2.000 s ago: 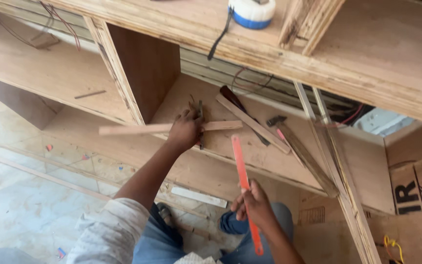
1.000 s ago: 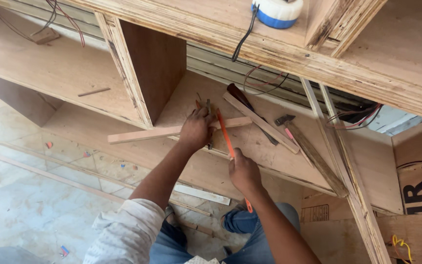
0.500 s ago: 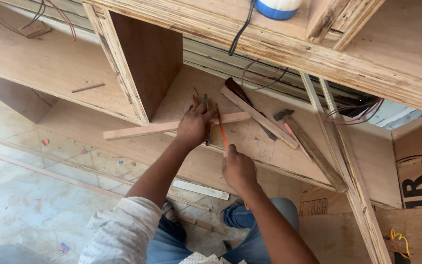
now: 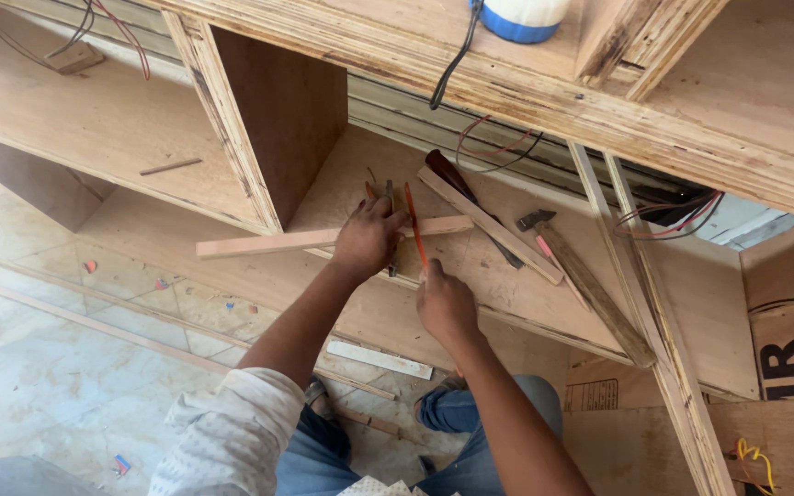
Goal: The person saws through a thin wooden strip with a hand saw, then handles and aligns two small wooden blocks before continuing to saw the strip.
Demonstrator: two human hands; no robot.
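Note:
My left hand [image 4: 367, 240] presses down on a long thin wooden strip [image 4: 259, 243] that lies across the plywood shelf [image 4: 470, 266] and sticks out past its front edge to the left. My right hand [image 4: 445, 301] grips an orange-red ruler [image 4: 414, 225] and holds it upright across the strip, right beside the left hand's fingers. A pencil-like stick pokes up near the left hand's fingertips. The ruler's lower end is hidden behind my right hand.
A hammer [image 4: 581, 276] and loose wooden battens [image 4: 489, 225] lie on the shelf to the right. A vertical plywood divider [image 4: 268, 129] stands just left of my hands. A blue-and-white container [image 4: 518, 16] sits on the upper board, wires behind. Cardboard box [image 4: 788, 340] at right; tiled floor [image 4: 66, 367] below left.
My right hand has carried the ruler from low near my lap up to the strip and stood it across the wood beside the left hand. The left hand stayed on the strip.

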